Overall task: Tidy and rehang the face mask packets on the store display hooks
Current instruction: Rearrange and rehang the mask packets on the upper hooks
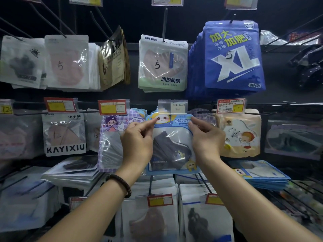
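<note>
Steadily hold blue children's mask packet (172,149) level, left hand (138,144) and right hand (207,138) grips pinching top corners, hole under centre-frame price tag (173,106).

Landmark: panda packet (172,147), middle row. Left grip (138,144) on its upper left edge, right grip (207,138) on its upper right. Price tag (173,106) in front of its top. Just left: girl-print packet (111,147); farther left, KAYIXIU packet (63,135). Above (next row up): UPF100+ packet (163,67); above-right, XL packets (232,56).
</note>
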Motion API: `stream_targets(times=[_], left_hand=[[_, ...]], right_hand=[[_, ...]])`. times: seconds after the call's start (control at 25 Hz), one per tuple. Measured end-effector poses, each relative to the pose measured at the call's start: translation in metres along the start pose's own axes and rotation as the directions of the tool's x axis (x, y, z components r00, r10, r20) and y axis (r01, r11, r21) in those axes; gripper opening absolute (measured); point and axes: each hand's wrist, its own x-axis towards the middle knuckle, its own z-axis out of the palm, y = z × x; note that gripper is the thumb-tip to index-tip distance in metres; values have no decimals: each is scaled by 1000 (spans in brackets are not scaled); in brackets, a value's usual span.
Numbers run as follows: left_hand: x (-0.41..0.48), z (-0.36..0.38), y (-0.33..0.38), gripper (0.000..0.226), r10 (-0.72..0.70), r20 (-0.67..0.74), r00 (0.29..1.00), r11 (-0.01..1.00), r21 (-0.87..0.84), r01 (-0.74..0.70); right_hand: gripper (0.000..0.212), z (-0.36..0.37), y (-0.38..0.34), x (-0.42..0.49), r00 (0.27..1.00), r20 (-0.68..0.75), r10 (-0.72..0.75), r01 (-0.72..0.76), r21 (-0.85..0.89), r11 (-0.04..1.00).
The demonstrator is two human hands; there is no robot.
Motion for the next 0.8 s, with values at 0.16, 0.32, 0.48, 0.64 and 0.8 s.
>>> stream_targets(times=[0.16, 0.32, 0.48, 0.64, 0.8], left_hand=[[4, 0, 10, 45, -31, 193, 981, 932, 359, -41], [5, 7, 18, 73, -92, 324, 942, 783, 608, -132], [6, 16, 15, 82, -147, 369, 918, 787, 605, -117], [-8, 19, 23, 85, -120, 321, 939, 813, 575, -93], [-44, 33, 33, 75, 19, 274, 961, 813, 556, -175]], right_hand=[[33, -6, 1, 2, 977, 149, -155, 196, -322, 926], [71, 4, 11, 4, 937, 329, -114, 265, -459, 848], [77, 5, 10, 9, 934, 350, -66, 250, -512, 822], [67, -9, 0, 7, 924, 381, -26, 244, -537, 808], [40, -55, 3, 15, 938, 345, -29, 235, -571, 786]])
